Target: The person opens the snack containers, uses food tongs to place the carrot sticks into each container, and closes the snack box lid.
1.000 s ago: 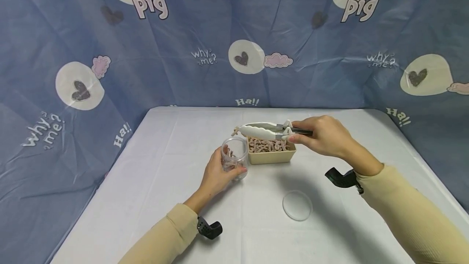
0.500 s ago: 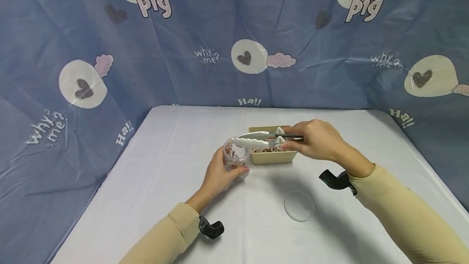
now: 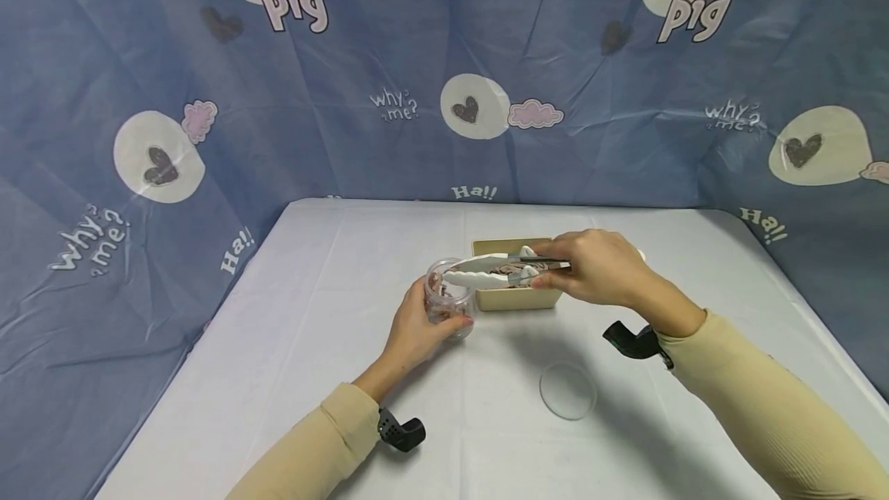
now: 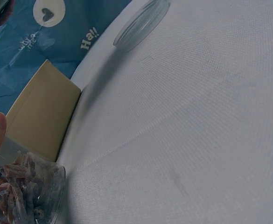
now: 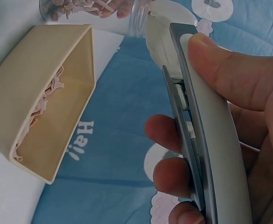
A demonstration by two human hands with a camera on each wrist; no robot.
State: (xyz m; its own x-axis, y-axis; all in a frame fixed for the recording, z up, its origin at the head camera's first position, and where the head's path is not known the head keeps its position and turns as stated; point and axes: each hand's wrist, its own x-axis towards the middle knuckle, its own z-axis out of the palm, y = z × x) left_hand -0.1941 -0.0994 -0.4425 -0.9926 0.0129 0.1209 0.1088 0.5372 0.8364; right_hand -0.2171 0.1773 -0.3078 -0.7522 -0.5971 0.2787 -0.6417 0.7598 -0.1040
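White desk (image 3: 347,292) across lower frame, blue printed cloth (image 3: 389,37) up top; left grip (image 3: 410,329) holds jar (image 3: 450,307), right grip (image 3: 603,267) tongs (image 3: 475,279)

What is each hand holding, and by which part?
Left hand: the clear jar, round its side. Right hand: the white-tipped tongs, by their handles.

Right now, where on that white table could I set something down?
Free: the cloth left of the left hand, and the stretch between the left sleeve and clear lid. Crowded: the middle, where jar, tan box, tongs and right hand bunch together.
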